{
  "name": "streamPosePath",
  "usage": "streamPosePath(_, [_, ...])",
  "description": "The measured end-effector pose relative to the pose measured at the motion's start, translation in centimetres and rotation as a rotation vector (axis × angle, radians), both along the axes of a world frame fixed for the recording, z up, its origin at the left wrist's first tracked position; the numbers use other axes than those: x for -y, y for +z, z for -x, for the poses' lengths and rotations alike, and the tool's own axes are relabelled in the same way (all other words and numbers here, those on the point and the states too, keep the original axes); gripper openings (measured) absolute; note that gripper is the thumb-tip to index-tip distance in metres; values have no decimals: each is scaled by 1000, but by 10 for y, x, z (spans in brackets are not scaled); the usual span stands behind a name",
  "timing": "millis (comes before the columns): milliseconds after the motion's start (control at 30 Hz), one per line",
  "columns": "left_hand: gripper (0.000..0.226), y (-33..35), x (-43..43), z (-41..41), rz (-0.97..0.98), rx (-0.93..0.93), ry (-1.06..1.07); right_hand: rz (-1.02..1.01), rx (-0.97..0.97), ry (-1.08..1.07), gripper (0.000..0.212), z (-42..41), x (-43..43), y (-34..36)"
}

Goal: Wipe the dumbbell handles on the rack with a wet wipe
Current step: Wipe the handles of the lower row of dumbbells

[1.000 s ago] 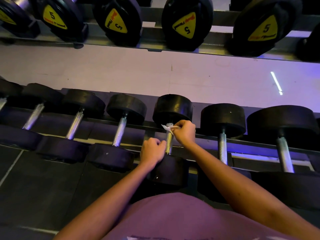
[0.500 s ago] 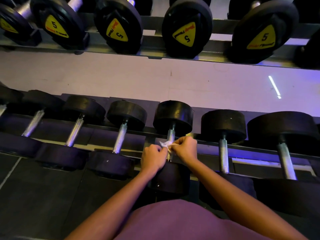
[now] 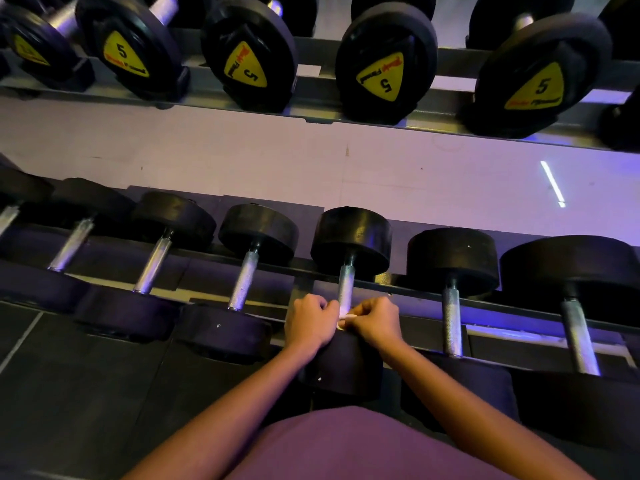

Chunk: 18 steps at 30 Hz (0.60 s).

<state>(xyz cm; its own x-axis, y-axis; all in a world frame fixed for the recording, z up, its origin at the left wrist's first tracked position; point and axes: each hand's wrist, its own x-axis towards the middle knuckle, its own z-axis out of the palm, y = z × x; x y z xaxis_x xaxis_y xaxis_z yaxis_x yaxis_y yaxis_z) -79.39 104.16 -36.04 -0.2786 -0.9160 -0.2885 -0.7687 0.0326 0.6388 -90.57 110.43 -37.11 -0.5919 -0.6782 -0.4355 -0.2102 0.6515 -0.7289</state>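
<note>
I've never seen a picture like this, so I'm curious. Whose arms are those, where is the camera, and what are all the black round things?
The picture comes from a camera worn on a person's head, looking down. That is why you see two arms and a purple shirt at the bottom. There is no robot, just a person's hands.

The black round things are the ends of dumbbells, weights for exercise. They lie in a row on a rack, and each has a shiny metal bar in the middle. A higher shelf holds more weights with yellow labels showing a 5.

The right hand pinches a small white wet wipe against the handle of the middle dumbbell. The left hand is curled right beside that handle. Whether it holds the wipe too is hidden.
</note>
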Motion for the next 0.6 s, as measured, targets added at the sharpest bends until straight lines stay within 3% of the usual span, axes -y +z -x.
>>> streamPosePath(333, [34,1,1,1,6,-2,0,215,-49,-241,17,32,52,6])
streamPosePath(433, [34,2,0,0,7,4,3,159,-42,-171,19,34,49,2])
streamPosePath(600, [33,0,1,0,12,4,7,79,152,-21,25,18,11,-10])
